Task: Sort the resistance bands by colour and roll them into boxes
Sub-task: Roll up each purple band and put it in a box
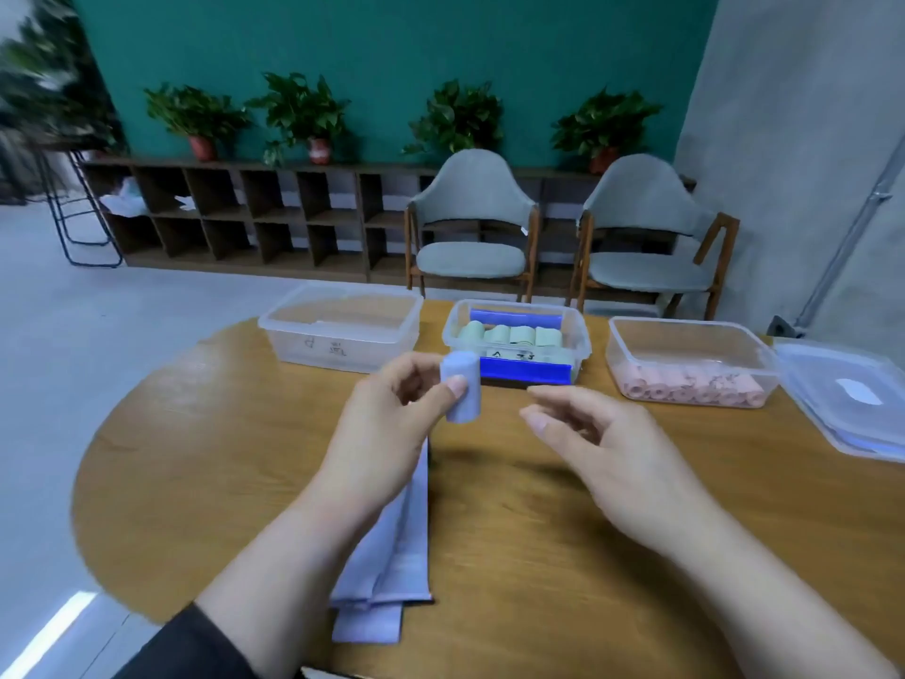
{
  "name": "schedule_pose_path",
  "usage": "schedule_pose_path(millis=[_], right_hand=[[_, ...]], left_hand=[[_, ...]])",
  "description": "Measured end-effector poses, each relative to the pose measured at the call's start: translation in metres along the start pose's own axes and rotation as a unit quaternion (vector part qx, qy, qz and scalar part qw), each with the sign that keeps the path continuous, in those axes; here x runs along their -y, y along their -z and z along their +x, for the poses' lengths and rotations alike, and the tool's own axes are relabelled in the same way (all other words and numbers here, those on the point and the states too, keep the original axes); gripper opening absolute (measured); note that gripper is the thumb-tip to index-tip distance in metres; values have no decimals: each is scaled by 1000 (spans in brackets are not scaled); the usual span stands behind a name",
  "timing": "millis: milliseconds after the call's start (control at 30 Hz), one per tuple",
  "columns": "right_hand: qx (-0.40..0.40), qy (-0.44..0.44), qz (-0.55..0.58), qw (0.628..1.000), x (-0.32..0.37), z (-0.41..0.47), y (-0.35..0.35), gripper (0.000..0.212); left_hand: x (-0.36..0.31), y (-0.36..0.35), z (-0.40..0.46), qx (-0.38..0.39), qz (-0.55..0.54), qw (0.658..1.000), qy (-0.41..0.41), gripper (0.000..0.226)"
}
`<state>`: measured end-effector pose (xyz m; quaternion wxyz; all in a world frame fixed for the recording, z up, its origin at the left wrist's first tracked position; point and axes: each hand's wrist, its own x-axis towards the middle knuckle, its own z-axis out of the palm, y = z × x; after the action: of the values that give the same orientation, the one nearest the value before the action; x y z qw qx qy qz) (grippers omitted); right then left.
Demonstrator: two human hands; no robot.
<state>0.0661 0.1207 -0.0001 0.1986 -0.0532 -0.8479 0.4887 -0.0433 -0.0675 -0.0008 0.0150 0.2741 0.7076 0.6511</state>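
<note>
Left hand (392, 409) pinches a lilac roll (460, 387); right hand (602, 448) hangs open. Soft, light and springy, it probably unrolls unless gripped across its sides.

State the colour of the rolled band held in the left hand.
Pale lilac-blue roll, gripped by the left hand; head view shows it.

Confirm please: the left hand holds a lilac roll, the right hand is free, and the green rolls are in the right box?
Not quite. The head view shows the green rolls in the middle box; the right box holds pink rolls. The left hand holds the lilac roll; the right hand is free.
</note>
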Motion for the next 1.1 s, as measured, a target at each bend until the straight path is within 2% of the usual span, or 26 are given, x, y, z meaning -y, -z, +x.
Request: schedule_pose_path(millis=[67,200,300,367,467,533,600,667,800,933,1033,1100], right_hand=[[-2,2,-39,999,7,21,-19,20],[26,4,-145,989,17,72,-64,29],[42,29,-250,967,22,118,-97,36],[41,63,-315,946,24,149,-119,41],[92,87,-389,913,23,188,-147,51],[134,81,-440,884,20,206,-163,49],[158,80,-472,863,20,216,-176,38],[161,89,-483,856,17,221,-186,25],[131,105,-454,875,15,222,-194,27],[94,133,-415,895,31,216,-187,23],[85,167,-403,896,49,206,-171,24],[69,170,-401,898,60,193,-152,24]], left_hand=[[11,35,17,-67,-4,998,-1,4],[52,94,48,-164,-8,986,35,7],[88,120,58,-192,-3,978,79,18],[108,132,59,-207,-12,972,107,15],[122,139,60,-231,-47,963,130,12],[124,139,61,-245,-66,958,130,12],[125,139,63,-258,-85,954,130,12],[127,142,63,-274,-104,947,130,11],[124,147,65,-323,-127,932,109,12],[109,166,69,-381,-101,917,61,16],[90,184,73,-378,-71,922,44,15],[75,191,76,-364,-88,927,37,19]])
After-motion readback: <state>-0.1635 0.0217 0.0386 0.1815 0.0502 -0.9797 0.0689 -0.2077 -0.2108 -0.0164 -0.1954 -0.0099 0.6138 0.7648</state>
